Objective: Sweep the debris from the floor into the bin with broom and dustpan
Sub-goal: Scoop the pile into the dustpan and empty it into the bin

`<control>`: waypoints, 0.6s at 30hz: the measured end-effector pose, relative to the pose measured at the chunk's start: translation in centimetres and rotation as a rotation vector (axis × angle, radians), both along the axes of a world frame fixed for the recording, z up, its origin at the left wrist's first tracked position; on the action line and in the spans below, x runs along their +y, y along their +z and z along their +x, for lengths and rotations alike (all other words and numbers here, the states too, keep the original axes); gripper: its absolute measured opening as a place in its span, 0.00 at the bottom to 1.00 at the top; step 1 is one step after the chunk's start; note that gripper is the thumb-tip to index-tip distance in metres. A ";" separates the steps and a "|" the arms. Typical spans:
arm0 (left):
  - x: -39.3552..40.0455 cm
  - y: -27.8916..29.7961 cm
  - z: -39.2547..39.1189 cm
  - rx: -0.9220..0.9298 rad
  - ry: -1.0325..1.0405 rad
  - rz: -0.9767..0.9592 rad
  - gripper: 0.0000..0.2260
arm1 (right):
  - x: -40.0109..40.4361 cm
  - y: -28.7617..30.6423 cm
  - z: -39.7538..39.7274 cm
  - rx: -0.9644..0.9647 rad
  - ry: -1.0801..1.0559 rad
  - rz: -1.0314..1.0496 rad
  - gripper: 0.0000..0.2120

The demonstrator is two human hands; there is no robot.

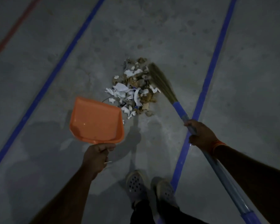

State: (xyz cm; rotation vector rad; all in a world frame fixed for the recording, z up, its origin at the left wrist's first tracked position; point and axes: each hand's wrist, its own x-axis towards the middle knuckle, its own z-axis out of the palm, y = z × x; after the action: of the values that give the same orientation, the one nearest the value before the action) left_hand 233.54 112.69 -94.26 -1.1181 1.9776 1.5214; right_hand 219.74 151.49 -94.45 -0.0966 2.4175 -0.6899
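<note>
A heap of debris [133,89], torn white paper and brown scraps, lies on the grey floor ahead of me. My left hand [96,156] grips the handle of an orange dustpan [95,121], whose front lip sits just left of the heap's near edge. My right hand [201,135] is closed around the blue handle of a broom [179,109]. The broom's straw bristles [160,81] rest against the right side of the heap. No bin is in view.
Two blue tape lines [205,88] run along the floor on either side of the heap, and a red line [14,28] crosses the far left. My two feet in perforated clogs [135,185] stand just behind the heap.
</note>
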 end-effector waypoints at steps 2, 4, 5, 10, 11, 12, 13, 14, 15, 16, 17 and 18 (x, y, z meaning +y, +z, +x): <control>0.4 -0.5 -0.1 -0.006 0.027 0.022 0.16 | 1.2 -0.8 -0.4 0.026 -0.002 0.049 0.22; 0.6 -1.3 0.2 -0.028 0.042 0.062 0.16 | 2.2 -1.4 -0.7 0.009 -0.044 0.058 0.15; 0.8 -1.8 0.6 -0.040 0.064 0.093 0.15 | 2.9 -1.9 -0.9 -0.009 -0.065 0.040 0.12; 3.5 -2.8 2.9 -0.083 0.251 0.120 0.13 | 7.4 -5.9 -3.5 -0.043 0.033 0.075 0.12; 4.3 -3.2 3.7 -0.089 0.283 0.093 0.13 | 8.2 -6.9 -4.3 -0.095 0.049 0.063 0.14; 5.1 -4.0 4.4 -0.097 0.301 0.055 0.14 | 9.1 -7.9 -5.1 -0.146 0.058 0.050 0.19; 5.9 -4.9 5.1 -0.106 0.308 0.023 0.14 | 9.9 -8.8 -5.8 -0.183 0.072 0.045 0.26; 6.8 -5.9 5.6 -0.107 0.308 0.000 0.14 | 10.6 -9.6 -6.4 -0.208 0.084 0.040 0.33; 7.7 -6.9 6.0 -0.104 0.314 -0.013 0.14 | 11.2 -10.3 -6.9 -0.221 0.112 0.042 0.38; 8.7 -8.1 6.2 -0.104 0.318 -0.027 0.13 | 11.9 -11.0 -7.4 -0.231 0.134 0.043 0.41; 9.7 -9.2 6.3 -0.104 0.317 -0.040 0.12 | 12.5 -11.6 -8.0 -0.213 0.145 0.053 0.43; 10.6 -10.4 6.3 -0.100 0.310 -0.044 0.11 | 13.0 -12.5 -8.7 -0.188 0.139 0.062 0.45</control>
State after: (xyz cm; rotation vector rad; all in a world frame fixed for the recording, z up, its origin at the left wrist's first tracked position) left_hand 239.80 123.33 -104.68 -1.5465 1.8436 1.5390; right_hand 211.00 164.49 -106.91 -0.1649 2.2262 -0.5356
